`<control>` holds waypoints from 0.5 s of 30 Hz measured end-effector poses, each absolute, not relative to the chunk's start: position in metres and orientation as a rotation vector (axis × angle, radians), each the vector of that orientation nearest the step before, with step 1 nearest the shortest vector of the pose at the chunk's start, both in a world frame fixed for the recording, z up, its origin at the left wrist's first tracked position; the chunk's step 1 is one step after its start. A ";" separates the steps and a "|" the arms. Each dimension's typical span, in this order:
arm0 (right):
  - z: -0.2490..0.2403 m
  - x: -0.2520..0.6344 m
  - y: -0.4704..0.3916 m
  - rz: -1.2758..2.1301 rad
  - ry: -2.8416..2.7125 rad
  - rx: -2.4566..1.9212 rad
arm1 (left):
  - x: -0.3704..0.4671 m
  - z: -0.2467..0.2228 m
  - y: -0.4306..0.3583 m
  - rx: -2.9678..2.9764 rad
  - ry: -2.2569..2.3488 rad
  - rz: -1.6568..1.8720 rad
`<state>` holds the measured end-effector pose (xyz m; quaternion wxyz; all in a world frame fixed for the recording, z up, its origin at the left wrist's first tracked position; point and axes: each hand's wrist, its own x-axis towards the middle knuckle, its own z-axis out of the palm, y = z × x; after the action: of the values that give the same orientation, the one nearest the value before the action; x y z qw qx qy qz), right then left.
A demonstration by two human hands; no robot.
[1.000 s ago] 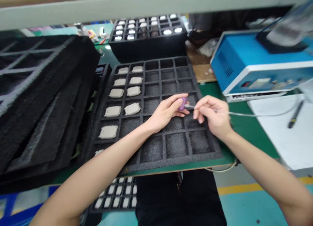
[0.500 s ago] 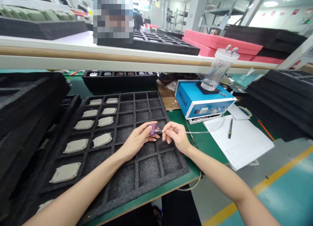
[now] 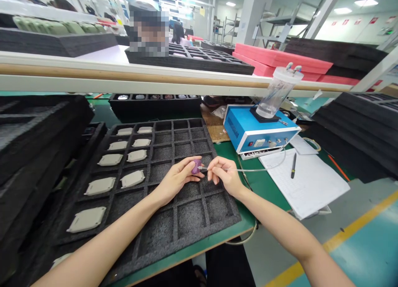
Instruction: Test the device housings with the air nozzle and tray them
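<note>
Between the fingers of my left hand (image 3: 177, 176) is a small purple part (image 3: 196, 167). What kind of part it is cannot be made out. My right hand (image 3: 227, 176) is closed around the end of a thin clear tube (image 3: 251, 170), whose pale tip meets or nearly meets the purple part. From there the tube runs right and curves up to the front of a blue machine (image 3: 267, 133). Both hands are above a black foam tray (image 3: 203, 236) divided into square cells. Flat beige covers (image 3: 100, 186) lie in its two left columns.
On the machine stands a clear cylinder (image 3: 278, 92). Papers (image 3: 304, 187) with a pen (image 3: 293, 166) lie to the right. Black foam trays are stacked at left (image 3: 40, 154) and right (image 3: 354, 125). A shelf (image 3: 174, 80) crosses behind, with a person beyond it.
The camera view has shifted slightly. Both hands keep nearly the same pose, with the purple part and the tube still held together.
</note>
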<state>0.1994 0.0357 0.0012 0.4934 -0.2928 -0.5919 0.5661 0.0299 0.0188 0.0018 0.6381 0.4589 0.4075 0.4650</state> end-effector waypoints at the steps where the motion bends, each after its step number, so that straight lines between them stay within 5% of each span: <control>1: 0.001 0.199 0.036 1.373 -1.437 -0.711 | 0.030 0.002 0.019 1.045 0.930 1.061; 15: 0.003 0.199 0.035 1.387 -1.433 -0.725 | 0.030 0.002 0.018 1.043 0.935 1.057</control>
<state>0.1995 0.0351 0.0028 0.4879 -0.2982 -0.5895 0.5706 0.0300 0.0184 0.0019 0.6391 0.4572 0.4100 0.4631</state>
